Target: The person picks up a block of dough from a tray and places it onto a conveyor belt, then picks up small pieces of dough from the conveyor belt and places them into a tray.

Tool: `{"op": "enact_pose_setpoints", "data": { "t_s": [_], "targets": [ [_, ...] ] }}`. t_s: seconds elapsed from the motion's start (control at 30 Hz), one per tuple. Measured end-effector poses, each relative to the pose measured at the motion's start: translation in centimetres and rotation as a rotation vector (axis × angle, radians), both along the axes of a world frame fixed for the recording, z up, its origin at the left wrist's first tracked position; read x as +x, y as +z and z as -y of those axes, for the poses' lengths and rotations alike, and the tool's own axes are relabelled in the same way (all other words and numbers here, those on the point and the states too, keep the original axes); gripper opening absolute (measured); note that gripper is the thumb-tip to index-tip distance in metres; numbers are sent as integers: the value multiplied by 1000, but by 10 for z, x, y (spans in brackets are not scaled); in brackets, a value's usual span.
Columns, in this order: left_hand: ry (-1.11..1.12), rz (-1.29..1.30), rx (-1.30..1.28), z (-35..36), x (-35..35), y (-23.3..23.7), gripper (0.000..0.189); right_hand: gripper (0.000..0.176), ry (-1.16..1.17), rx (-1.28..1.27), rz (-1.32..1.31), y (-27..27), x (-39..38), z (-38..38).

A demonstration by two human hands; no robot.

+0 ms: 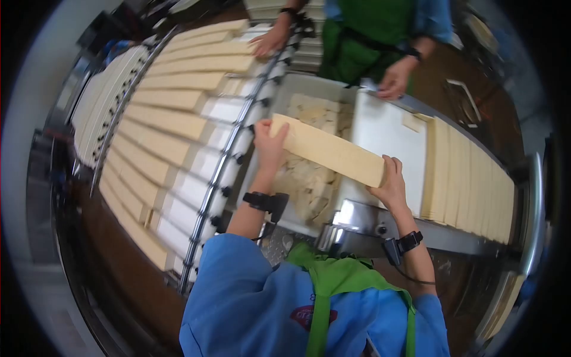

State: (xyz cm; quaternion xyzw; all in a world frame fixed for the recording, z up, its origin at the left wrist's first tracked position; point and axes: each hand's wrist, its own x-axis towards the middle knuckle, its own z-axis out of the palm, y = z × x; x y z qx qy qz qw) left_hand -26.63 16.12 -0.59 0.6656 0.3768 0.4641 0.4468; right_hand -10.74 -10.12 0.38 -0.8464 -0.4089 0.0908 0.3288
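A long pale-yellow slab [330,150] spans the space between my hands, above a bin of broken pieces. My left hand [270,143] is closed on its left end, thumb on top. At its right end, my right hand [391,183] grips the edge. Below the slab, the white bin [285,214] holds scraps [306,190]. To the right, a white tray surface [389,134] carries a row of similar upright slabs [467,178] packed side by side, with a small loose piece [411,122] near them.
On the left, a conveyor [196,208] with metal rails carries several spaced slabs [160,143]. Across from me stands a person in a green apron [369,35], one hand [272,40] at the conveyor slabs, the other [395,77] at the tray's far edge.
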Motion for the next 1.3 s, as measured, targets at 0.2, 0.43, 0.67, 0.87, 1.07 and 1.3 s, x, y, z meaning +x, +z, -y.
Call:
{"op": "enact_pose_setpoints", "data": {
  "t_s": [0.2, 0.43, 0.67, 0.87, 1.07, 1.3],
  "targets": [
    [394, -65, 155, -62, -243, 64, 22, 66, 588, 87, -443, 26, -139, -81],
    [393, -298, -198, -60, -459, 19, 30, 34, 834, -278, -1433, 46, -291, -115],
    [-71, -1257, 361, -65, -485, 29, 25, 39, 932, -388, -1361, 64, -331, -120],
    [59, -1197, 614, -65, -490, 54, 21, 36, 890, -384, -1379, 64, -353, -132],
    [306, -740, 670, -21, -474, 55, 24, 37, 782, -215, -1307, 43, -390, -161],
    [339, -236, -31, 118, -441, 25, 56, 48, 967, -137, -1049, 22, -385, -166]
  ]
}}
